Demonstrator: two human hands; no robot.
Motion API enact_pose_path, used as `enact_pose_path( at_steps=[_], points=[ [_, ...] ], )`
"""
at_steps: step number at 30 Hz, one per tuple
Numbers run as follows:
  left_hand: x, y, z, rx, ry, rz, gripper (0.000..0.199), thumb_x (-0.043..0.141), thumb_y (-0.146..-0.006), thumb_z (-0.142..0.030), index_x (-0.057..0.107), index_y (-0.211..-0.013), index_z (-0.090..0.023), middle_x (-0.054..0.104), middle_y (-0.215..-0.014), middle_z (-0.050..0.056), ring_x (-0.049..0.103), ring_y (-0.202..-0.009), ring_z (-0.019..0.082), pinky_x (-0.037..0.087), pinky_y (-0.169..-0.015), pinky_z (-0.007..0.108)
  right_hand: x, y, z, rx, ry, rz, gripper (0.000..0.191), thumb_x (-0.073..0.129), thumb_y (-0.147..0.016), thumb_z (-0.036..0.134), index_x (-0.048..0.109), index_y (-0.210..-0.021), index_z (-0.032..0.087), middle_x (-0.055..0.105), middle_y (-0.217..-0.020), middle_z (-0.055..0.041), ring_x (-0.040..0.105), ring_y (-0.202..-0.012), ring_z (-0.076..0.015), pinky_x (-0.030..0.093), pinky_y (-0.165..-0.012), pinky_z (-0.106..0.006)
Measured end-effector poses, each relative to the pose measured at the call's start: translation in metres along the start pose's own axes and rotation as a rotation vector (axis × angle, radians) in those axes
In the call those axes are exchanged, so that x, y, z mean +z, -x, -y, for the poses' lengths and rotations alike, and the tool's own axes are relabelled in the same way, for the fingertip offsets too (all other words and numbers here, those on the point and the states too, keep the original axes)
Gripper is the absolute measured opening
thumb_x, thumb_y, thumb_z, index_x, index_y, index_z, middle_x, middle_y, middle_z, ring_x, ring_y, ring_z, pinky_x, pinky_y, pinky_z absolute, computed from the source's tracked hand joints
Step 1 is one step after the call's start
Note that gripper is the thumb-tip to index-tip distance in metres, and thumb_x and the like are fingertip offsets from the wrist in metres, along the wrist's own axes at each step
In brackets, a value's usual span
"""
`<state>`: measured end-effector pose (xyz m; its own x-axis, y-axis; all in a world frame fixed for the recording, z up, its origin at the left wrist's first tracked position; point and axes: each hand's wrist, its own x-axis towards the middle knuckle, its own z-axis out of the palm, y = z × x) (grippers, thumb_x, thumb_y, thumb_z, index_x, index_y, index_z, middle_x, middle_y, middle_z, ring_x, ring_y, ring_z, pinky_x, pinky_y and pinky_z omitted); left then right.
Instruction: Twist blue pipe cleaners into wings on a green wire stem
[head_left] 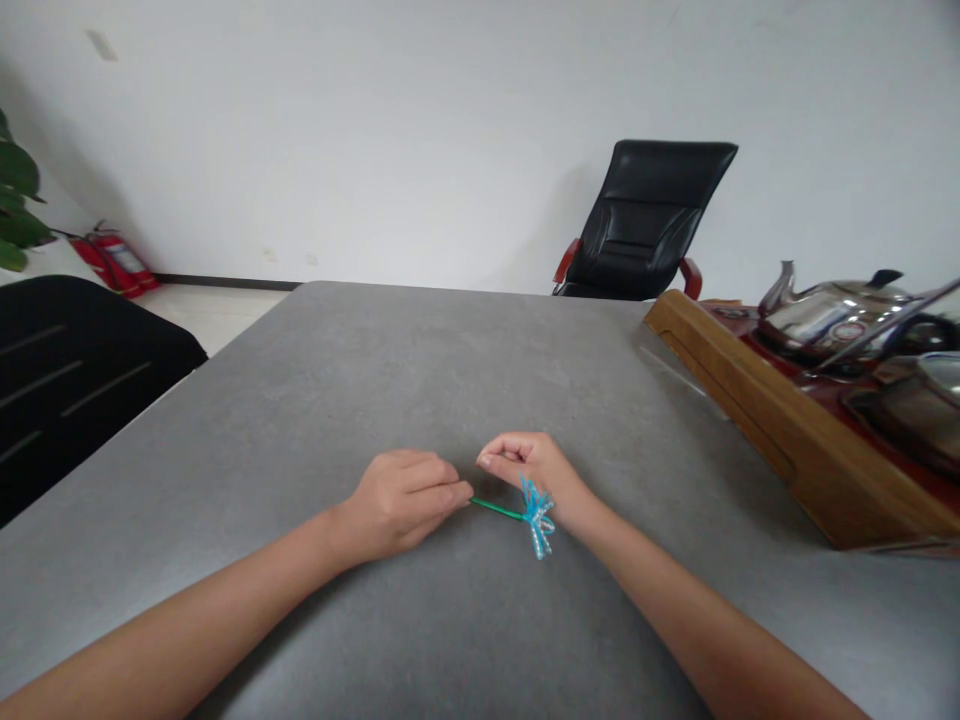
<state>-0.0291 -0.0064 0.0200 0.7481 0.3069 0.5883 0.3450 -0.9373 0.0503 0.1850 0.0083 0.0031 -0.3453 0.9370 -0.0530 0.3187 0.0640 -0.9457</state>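
Note:
My left hand (397, 505) rests near the middle of the grey stone-look tabletop (300, 400), its fingertips pinching the end of a green pipe-cleaner stem (496, 509). The stem runs right to a blue sparkly pipe-cleaner flower (538, 517), which has several looped petals. My right hand (529, 475) sits just above the flower, its fingers curled closed and pointing left. The flower touches the lower edge of that hand near the wrist, and nothing shows in its fingers.
A wooden tea tray (795, 420) with a steel kettle (829, 312) and other metal ware stands at the table's right edge. A black office chair (641, 220) stands beyond the table. Another dark chair (67, 380) is at left, with a red fire extinguisher (116, 262) behind.

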Motion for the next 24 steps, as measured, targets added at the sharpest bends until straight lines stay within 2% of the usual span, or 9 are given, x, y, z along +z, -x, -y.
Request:
enact_pose_path(
  at_steps=[6, 11, 18, 24],
  points=[
    [0.0, -0.001, -0.001, 0.067, -0.07, 0.059, 0.015, 0.046, -0.09, -0.015, 0.059, -0.098, -0.017, 0.064, -0.075, 0.001, 0.052, -0.059, 0.012, 0.037, -0.052, 0.026, -0.01, 0.001, 0.014, -0.012, -0.082, 0.009, 0.019, 0.06, -0.074, 0.031, 0.063, -0.067, 0.014, 0.052, -0.056, 0.0031, 0.042, -0.054, -0.0091, 0.032, -0.053, -0.022],
    [0.001, 0.001, -0.001, 0.096, -0.153, 0.094, 0.014, 0.047, -0.091, -0.016, 0.058, -0.099, -0.017, 0.062, -0.072, -0.001, 0.051, -0.057, 0.011, 0.036, -0.05, 0.026, -0.015, 0.008, 0.029, -0.065, -0.043, 0.012, 0.016, 0.057, -0.076, 0.028, 0.062, -0.068, 0.015, 0.054, -0.06, 0.0025, 0.045, -0.057, -0.0099, 0.034, -0.056, -0.023],
    [0.002, 0.001, -0.002, 0.075, -0.251, 0.056, 0.012, 0.048, -0.09, -0.015, 0.059, -0.096, -0.017, 0.06, -0.069, -0.002, 0.049, -0.055, 0.01, 0.033, -0.047, 0.026, -0.01, 0.026, 0.057, -0.139, 0.245, -0.059, 0.019, 0.053, -0.084, 0.026, 0.063, -0.071, 0.017, 0.042, -0.053, 0.0059, 0.036, -0.049, -0.0081, 0.026, -0.048, -0.021],
    [0.004, 0.003, 0.0, 0.009, -0.245, -0.004, 0.012, 0.047, -0.09, -0.014, 0.059, -0.089, -0.016, 0.06, -0.067, -0.001, 0.05, -0.055, 0.011, 0.036, -0.05, 0.024, -0.003, 0.042, 0.078, -0.336, 0.503, -0.058, 0.018, 0.051, -0.087, 0.017, 0.063, -0.074, 0.019, 0.059, -0.066, 0.003, 0.054, -0.064, -0.0095, 0.035, -0.06, -0.021]
  ],
)
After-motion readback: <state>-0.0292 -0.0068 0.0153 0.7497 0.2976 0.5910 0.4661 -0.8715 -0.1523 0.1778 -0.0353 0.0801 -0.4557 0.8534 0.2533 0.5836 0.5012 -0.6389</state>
